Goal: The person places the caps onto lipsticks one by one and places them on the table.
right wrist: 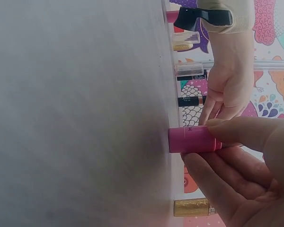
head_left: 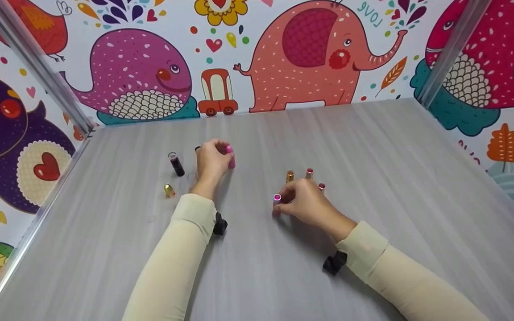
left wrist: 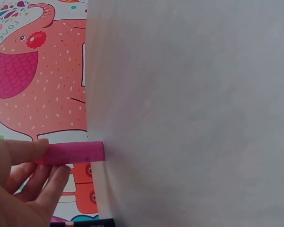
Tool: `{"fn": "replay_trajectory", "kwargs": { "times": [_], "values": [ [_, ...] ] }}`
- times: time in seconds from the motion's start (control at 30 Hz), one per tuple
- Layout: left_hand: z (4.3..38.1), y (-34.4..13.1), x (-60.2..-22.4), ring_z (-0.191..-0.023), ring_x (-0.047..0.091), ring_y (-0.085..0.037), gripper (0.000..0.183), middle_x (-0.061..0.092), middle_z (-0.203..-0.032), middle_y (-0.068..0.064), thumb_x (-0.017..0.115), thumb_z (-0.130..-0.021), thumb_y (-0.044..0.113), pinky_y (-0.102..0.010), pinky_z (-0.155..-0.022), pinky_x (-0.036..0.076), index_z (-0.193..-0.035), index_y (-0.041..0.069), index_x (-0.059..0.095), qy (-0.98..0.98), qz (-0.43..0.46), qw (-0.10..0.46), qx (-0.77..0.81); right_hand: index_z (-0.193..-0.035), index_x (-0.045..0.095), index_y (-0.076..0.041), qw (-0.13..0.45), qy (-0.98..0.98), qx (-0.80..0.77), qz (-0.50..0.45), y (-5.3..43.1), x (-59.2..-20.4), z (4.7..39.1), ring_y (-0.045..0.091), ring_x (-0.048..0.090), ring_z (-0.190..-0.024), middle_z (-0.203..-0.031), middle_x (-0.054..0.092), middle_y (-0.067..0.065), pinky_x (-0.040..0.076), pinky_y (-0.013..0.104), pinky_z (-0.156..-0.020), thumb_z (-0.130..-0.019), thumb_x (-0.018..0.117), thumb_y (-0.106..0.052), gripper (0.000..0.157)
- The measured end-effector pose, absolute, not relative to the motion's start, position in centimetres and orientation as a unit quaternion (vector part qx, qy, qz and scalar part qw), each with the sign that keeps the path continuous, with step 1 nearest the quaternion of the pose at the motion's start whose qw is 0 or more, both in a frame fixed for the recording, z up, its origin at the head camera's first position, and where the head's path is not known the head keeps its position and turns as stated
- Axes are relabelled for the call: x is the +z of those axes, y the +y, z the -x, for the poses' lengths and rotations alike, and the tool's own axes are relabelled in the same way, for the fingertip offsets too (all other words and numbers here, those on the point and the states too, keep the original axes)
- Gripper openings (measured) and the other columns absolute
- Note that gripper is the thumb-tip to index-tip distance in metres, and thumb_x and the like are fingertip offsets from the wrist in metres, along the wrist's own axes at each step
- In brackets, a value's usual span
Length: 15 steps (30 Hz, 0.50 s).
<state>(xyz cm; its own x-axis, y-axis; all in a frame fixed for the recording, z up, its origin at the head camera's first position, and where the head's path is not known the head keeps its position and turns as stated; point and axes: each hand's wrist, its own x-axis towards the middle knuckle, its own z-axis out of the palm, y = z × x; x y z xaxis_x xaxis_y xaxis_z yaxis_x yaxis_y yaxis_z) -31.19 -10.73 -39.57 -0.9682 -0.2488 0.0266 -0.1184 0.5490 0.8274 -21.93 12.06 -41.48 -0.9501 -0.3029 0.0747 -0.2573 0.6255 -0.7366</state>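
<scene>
My left hand [head_left: 212,158] pinches a plain pink lipstick cap [left wrist: 78,152] between thumb and fingertips. The cap stands upright, its lower end at the tabletop near the back. Nearer to me, my right hand [head_left: 304,200] grips an uncapped pink lipstick [right wrist: 191,139] by its upper part, with its magenta top [head_left: 277,197] facing up. Its base is right at the table surface. Just beyond the right fingers are a gold lipstick [head_left: 290,175] and two lipsticks with red tops, one at the back [head_left: 309,172] and one partly hidden by the hand [head_left: 322,187].
Left of the left hand stand a black tube with a clear top [head_left: 176,165] and a small gold piece [head_left: 169,191]. Another black tube [right wrist: 191,101] is mostly hidden behind that hand in the head view. Printed walls [head_left: 221,53] border the grey table [head_left: 373,147].
</scene>
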Motion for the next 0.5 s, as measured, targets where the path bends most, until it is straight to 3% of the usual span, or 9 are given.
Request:
{"fn": "replay_trajectory", "kwargs": {
  "times": [0.13, 0.27, 0.5],
  "values": [
    [31.0, -10.8, -39.3, -0.09, 0.059, -0.018, 0.024, 0.063, -0.098, -0.005, 0.071, -0.085, 0.008, -0.028, -0.08, 0.055, -0.109, 0.01, 0.066, -0.87, -0.096, 0.07, -0.479, -0.077, 0.071, -0.018, 0.028, 0.902, -0.403, 0.153, 12.1, -41.6, 22.0, 0.004, 0.063, -0.071, -0.074, 0.068, -0.01, 0.051, 0.029, -0.07, -0.072, 0.083, -0.014, 0.014],
    [30.5, -11.2, -38.6, -0.098, 0.058, -0.019, 0.027, 0.064, -0.105, -0.006, 0.071, -0.086, 0.01, -0.03, -0.088, 0.052, -0.112, 0.01, 0.066, -0.869, -0.089, 0.078, -0.481, -0.077, 0.071, -0.018, 0.028, 0.902, -0.402, 0.154, 12.1, -41.6, 22.0, 0.004, 0.063, -0.072, -0.074, 0.068, -0.011, 0.05, 0.03, -0.071, -0.072, 0.083, -0.014, 0.014],
    [29.3, -12.6, -37.1, -0.105, 0.058, -0.019, 0.027, 0.066, -0.111, -0.005, 0.071, -0.085, 0.01, -0.03, -0.091, 0.05, -0.112, 0.013, 0.068, -0.877, -0.068, 0.126, -0.458, -0.078, 0.071, -0.019, 0.029, 0.905, -0.394, 0.158, 12.1, -41.5, 22.0, 0.004, 0.063, -0.072, -0.074, 0.068, -0.012, 0.051, 0.029, -0.07, -0.072, 0.083, -0.015, 0.014]
  ]
}}
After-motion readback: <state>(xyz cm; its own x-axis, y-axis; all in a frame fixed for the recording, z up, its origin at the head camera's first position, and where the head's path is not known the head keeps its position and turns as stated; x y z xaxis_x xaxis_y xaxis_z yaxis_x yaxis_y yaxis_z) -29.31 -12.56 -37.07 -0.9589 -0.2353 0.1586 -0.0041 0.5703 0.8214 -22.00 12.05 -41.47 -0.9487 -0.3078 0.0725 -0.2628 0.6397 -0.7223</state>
